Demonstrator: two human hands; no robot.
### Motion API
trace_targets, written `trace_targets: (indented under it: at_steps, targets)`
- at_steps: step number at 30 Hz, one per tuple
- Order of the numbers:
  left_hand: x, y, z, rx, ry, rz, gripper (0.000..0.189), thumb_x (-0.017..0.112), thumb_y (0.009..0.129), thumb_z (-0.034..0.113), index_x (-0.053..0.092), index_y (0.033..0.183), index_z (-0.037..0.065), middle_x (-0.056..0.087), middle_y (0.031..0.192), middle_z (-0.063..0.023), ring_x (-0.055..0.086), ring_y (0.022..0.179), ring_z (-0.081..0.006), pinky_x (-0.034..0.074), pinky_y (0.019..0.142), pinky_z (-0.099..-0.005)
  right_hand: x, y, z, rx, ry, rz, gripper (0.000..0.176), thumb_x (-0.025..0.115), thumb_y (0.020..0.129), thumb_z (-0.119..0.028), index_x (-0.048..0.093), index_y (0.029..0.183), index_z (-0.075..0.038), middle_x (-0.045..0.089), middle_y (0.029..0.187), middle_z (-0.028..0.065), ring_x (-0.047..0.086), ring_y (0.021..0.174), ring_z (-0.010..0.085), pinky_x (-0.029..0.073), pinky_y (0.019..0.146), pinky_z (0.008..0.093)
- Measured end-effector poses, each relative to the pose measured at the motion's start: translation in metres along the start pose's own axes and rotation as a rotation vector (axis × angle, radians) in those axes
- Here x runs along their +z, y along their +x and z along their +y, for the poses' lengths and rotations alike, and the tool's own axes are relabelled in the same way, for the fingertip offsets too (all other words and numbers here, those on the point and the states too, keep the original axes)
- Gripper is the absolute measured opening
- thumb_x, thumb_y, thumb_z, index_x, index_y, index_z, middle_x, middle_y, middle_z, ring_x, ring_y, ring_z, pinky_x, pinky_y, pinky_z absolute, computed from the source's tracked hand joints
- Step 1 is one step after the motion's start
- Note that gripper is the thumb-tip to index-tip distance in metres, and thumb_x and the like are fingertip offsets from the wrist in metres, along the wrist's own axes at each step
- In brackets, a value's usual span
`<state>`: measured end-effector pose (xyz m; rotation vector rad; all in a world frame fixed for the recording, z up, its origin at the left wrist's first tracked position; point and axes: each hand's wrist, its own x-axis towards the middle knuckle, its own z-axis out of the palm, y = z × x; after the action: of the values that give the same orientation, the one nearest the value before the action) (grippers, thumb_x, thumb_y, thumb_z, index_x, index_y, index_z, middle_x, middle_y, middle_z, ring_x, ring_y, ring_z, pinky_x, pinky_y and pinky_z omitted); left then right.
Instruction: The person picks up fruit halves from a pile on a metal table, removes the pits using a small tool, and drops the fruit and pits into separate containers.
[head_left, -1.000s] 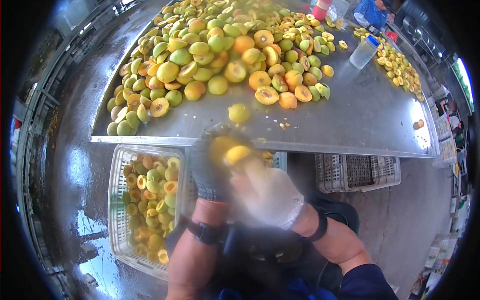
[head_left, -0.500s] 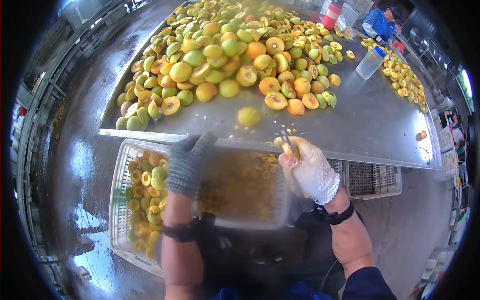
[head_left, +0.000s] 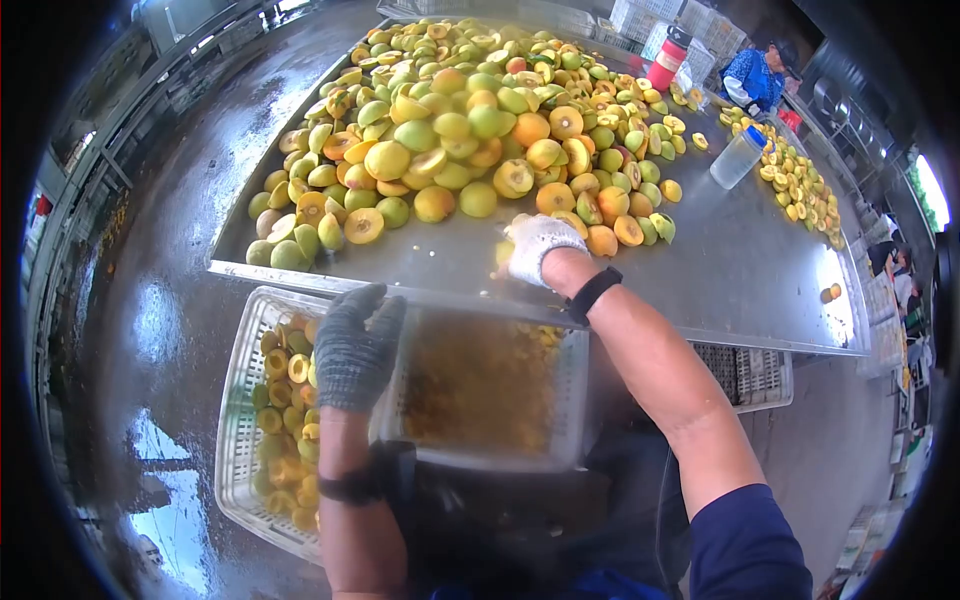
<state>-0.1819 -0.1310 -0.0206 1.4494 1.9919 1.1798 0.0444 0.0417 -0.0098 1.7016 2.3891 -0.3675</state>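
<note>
My right hand [head_left: 540, 248], in a white knit glove, reaches over the near part of the metal table. Its fingers close around a yellow peach [head_left: 503, 254], partly hidden by the hand. The tool seen in this hand earlier does not show. My left hand [head_left: 358, 345], in a grey knit glove, hangs before the table's front edge, between the two crates. Its thumb and fingers are apart and nothing shows in it. Beyond my hands lies a large heap of green, yellow and orange peach halves [head_left: 434, 204], some showing cut faces.
A white crate [head_left: 232, 425] of peach halves stands at the left. Beside it, another crate [head_left: 577, 400] holds blurred brownish-yellow bits. On the table [head_left: 720, 290] stand a blue-lidded bottle [head_left: 737, 160] and a red flask [head_left: 664, 68]. A person in blue [head_left: 752, 78] works at the far right.
My right hand has moved forward and left from above the table's edge to the lone peach. My left hand has drawn slightly down and towards me. The view has shifted a little.
</note>
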Motion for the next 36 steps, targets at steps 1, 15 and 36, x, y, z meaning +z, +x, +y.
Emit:
trace_targets:
  at_steps: [1, 15, 36]
  targets:
    - [0.003, 0.002, -0.001, 0.000, -0.051, -0.010, 0.040, 0.073, 0.092, 0.029, 0.073, 0.118, -0.002, 0.072, 0.113, -0.0205, 0.071, 0.104, -0.0318, 0.054, 0.094, -0.0402, 0.001, 0.000, 0.004, -0.052, 0.039, 0.048, 0.055, 0.080, 0.079, -0.037, 0.071, 0.123, -0.005, 0.071, 0.122, 0.0212, 0.070, 0.109, 0.0369, 0.057, 0.092, 0.0450]
    - [0.091, -0.034, 0.051, 0.180, -0.233, -0.444, 0.048, 0.071, 0.099, 0.027, 0.055, 0.135, 0.001, 0.066, 0.123, -0.0131, 0.070, 0.099, -0.0250, 0.062, 0.072, -0.0355, -0.002, -0.143, 0.011, -0.011, 1.514, -0.170, 0.029, 0.066, 0.096, -0.011, 0.062, 0.123, -0.001, 0.068, 0.086, 0.0064, 0.066, 0.064, 0.0120, 0.051, 0.051, 0.0232]
    - [0.143, -0.045, 0.085, 0.138, -0.851, -0.219, 0.043, 0.068, 0.097, 0.006, 0.053, 0.136, -0.004, 0.068, 0.127, -0.0143, 0.068, 0.110, -0.0204, 0.053, 0.101, -0.0356, 0.015, -0.179, 0.049, -0.113, 1.331, 0.370, 0.015, 0.055, 0.105, -0.013, 0.060, 0.115, -0.003, 0.068, 0.085, 0.0083, 0.068, 0.070, 0.0196, 0.053, 0.064, 0.0360]
